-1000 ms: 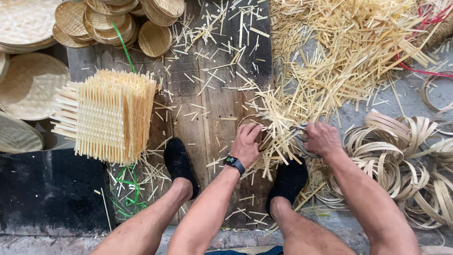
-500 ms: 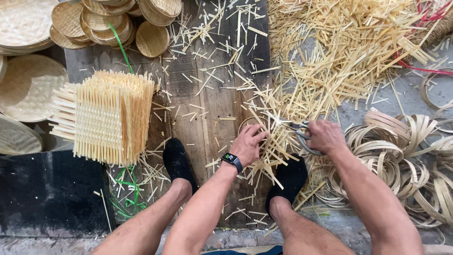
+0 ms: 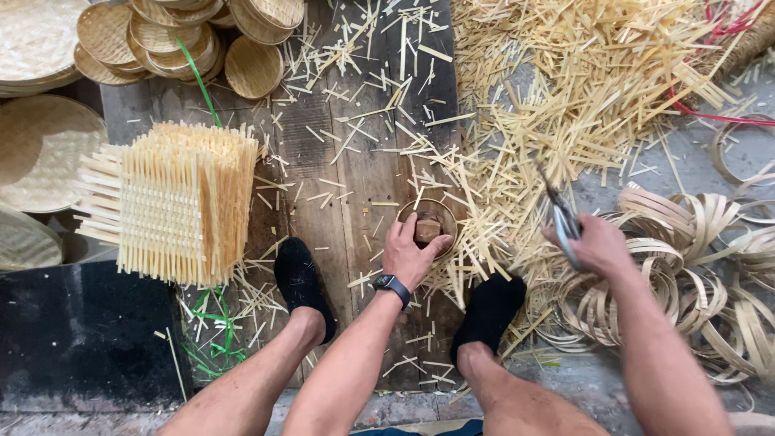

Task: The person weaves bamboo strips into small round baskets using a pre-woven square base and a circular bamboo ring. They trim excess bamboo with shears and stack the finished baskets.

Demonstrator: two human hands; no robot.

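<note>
The person sits over a wooden board with both feet on it. The left hand reaches down to a small round bamboo ring that sits on the board between the feet. The fingers curl over the ring's near edge and touch a little brown block inside it. The right hand is lifted off to the side and is closed around a pair of scissors, blades pointing up and away.

The ring looks very light and thin. I think it bends easily and could crack if squeezed hard, so the rim is the best place to pinch it, gently, from both sides. The block looks hard and easy to pick up by its sides.

Cut bamboo strips lie all around, and they could slide underfoot.
</note>
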